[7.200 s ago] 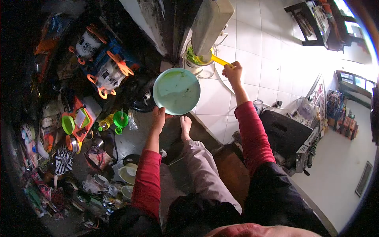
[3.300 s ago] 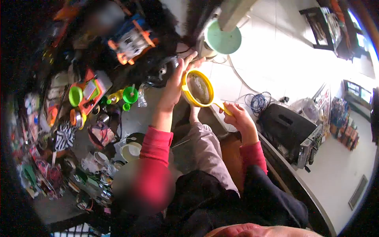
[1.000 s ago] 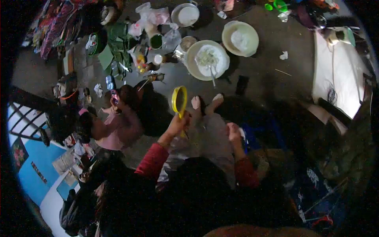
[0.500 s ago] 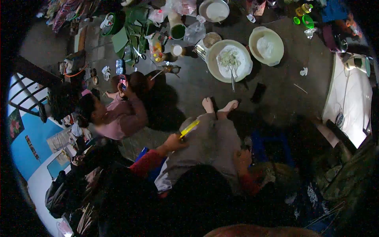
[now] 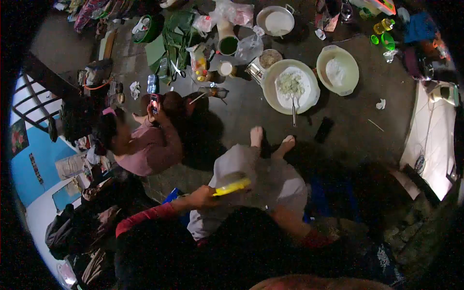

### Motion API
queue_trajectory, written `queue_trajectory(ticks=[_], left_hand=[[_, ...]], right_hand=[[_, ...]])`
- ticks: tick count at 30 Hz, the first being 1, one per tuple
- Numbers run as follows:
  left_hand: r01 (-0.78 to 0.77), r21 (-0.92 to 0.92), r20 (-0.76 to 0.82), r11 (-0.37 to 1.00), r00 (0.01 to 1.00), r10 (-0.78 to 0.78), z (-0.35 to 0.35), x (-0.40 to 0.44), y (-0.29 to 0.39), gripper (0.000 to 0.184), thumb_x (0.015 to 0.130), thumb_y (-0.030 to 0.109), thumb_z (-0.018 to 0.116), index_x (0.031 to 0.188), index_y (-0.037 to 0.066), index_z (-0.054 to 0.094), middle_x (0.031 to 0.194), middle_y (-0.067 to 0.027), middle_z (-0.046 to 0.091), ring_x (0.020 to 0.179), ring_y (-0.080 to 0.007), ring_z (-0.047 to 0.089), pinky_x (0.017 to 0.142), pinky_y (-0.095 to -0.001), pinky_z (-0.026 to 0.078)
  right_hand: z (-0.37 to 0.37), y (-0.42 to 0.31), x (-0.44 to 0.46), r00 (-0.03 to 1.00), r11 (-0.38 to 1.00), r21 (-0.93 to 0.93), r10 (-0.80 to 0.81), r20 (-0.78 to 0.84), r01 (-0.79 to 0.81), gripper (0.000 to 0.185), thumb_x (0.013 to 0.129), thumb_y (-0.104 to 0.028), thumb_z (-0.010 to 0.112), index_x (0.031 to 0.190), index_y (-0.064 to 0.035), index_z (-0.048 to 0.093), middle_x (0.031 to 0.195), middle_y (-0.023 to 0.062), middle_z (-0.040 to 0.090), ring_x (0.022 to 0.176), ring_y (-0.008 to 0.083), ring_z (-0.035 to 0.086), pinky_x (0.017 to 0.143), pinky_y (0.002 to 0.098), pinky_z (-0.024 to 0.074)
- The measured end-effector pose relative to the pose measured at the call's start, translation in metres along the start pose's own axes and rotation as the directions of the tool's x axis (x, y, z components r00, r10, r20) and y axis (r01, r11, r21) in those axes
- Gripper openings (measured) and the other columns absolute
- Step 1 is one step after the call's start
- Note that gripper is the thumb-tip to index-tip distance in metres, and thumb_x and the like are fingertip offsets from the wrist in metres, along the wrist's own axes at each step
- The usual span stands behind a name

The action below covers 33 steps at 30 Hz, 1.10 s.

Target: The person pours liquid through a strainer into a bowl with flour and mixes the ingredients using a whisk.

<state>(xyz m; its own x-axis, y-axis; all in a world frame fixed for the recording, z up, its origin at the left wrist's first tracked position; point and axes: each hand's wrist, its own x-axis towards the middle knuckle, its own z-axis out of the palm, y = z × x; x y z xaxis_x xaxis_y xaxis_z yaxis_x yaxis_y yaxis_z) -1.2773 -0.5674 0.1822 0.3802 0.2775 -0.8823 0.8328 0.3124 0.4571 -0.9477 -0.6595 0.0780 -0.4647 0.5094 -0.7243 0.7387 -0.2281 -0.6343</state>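
L grip (image 5: 204, 197) clasping yellow strainer (image 5: 234, 186), prob. light, stiff; best held by handle. R grip (image 5: 286, 218) dim, state unclear.

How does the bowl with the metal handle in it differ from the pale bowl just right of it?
The left bowl holds greenish-white lumps on white powder; the right bowl shows only white powder. A metal handle leans out over the left bowl's near rim, while the right bowl has no utensil showing. The left bowl looks larger than the right bowl here. Both are pale and stand on the floor.
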Motion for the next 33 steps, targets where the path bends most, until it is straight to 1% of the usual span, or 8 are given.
queue_trajectory(ticks=[3,7,8,9,11,13,15,33], left_hand=[[-0.296,0.102,0.025,0.950,0.955,0.295,-0.025,0.053,0.010,0.028,0.075,0.027,0.058,0.085,0.001,0.060,0.067,-0.0179,0.058,0.061,-0.0288,0.059,0.056,-0.0367,0.046],[-0.282,-0.139,0.070,0.949,0.953,0.294,-0.078,0.205,-0.020,0.029,0.085,0.024,0.051,0.104,0.002,0.051,0.088,-0.0072,0.057,0.076,-0.0116,0.050,0.066,-0.0302,0.045],[-0.296,-0.311,0.144,0.903,0.925,0.352,-0.110,0.222,0.022,0.032,0.089,0.027,0.043,0.113,0.005,0.046,0.098,-0.0028,0.053,0.085,-0.0113,0.047,0.072,-0.0285,0.043],[-0.262,-0.256,0.141,0.930,0.942,0.304,-0.125,0.258,0.028,0.030,0.089,0.029,0.044,0.108,0.007,0.048,0.086,-0.0004,0.052,0.074,-0.0083,0.048,0.060,-0.0242,0.042],[-0.276,-0.356,0.164,0.892,0.922,0.351,-0.142,0.310,0.050,0.024,0.087,0.029,0.044,0.094,0.007,0.052,0.062,0.0050,0.042,0.047,-0.0021,0.033,0.041,-0.0184,0.027],[-0.236,-0.509,0.276,0.828,0.866,0.417,-0.142,0.372,0.043,0.026,0.084,0.033,0.047,0.078,0.007,0.050,0.057,0.0046,0.039,0.042,-0.0023,0.030,0.036,-0.0189,0.024],[-0.141,-0.674,0.401,0.725,0.754,0.520,-0.142,0.415,0.036,0.026,0.084,0.032,0.047,0.077,0.007,0.049,0.056,0.0043,0.036,0.041,-0.0016,0.025,0.035,-0.0175,0.019],[-0.477,-0.816,0.064,0.326,0.486,0.872,-0.156,0.436,-0.020,0.024,0.089,0.033,0.034,0.080,0.013,0.042,0.050,0.0052,0.032,0.033,-0.0059,0.024,0.032,-0.0198,0.022]], right_hand=[[-0.061,0.009,0.074,0.879,0.971,0.084,-0.240,0.412,0.226,0.026,0.079,-0.030,0.056,0.070,-0.0051,0.055,0.071,0.0121,0.056,0.069,0.0266,0.056,0.063,0.0366,0.0440],[-0.163,0.053,0.228,0.861,0.913,0.089,-0.339,-0.379,0.399,0.015,0.076,-0.017,0.057,0.088,-0.0071,0.058,0.081,0.0068,0.060,0.073,0.0187,0.059,0.069,0.0294,0.0460],[-0.170,0.125,0.314,0.681,0.769,-0.428,-0.629,-0.375,0.475,0.030,0.085,-0.027,0.042,0.106,-0.0099,0.054,0.091,0.0048,0.057,0.087,0.0188,0.055,0.077,0.0305,0.0444],[-0.207,0.105,0.337,0.710,0.817,0.019,-0.490,-0.505,0.577,0.039,0.085,-0.035,0.040,0.111,-0.0082,0.049,0.100,0.0063,0.053,0.093,0.0197,0.051,0.082,0.0322,0.0414],[-0.255,0.071,0.358,0.794,0.334,0.740,-0.425,-0.435,0.584,0.059,0.084,-0.050,0.034,0.121,-0.0047,0.038,0.116,0.0092,0.044,0.107,0.0215,0.043,0.091,0.0356,0.0353],[-0.271,0.033,0.344,0.575,-0.132,0.882,-0.713,-0.401,0.452,0.069,0.085,-0.057,0.030,0.129,-0.0030,0.029,0.129,0.0121,0.036,0.118,0.0245,0.037,0.097,0.0388,0.0309],[-0.267,0.028,0.353,0.403,-0.183,0.848,-0.817,-0.413,0.498,0.069,0.085,-0.058,0.026,0.128,-0.0037,0.031,0.132,0.0135,0.035,0.121,0.0259,0.036,0.097,0.0404,0.0311],[-0.170,0.050,0.390,0.542,-0.390,0.599,-0.256,-0.800,0.699,0.075,0.081,-0.066,0.025,0.121,-0.0046,0.040,0.122,0.0172,0.044,0.114,0.0314,0.041,0.092,0.0505,0.0299]])
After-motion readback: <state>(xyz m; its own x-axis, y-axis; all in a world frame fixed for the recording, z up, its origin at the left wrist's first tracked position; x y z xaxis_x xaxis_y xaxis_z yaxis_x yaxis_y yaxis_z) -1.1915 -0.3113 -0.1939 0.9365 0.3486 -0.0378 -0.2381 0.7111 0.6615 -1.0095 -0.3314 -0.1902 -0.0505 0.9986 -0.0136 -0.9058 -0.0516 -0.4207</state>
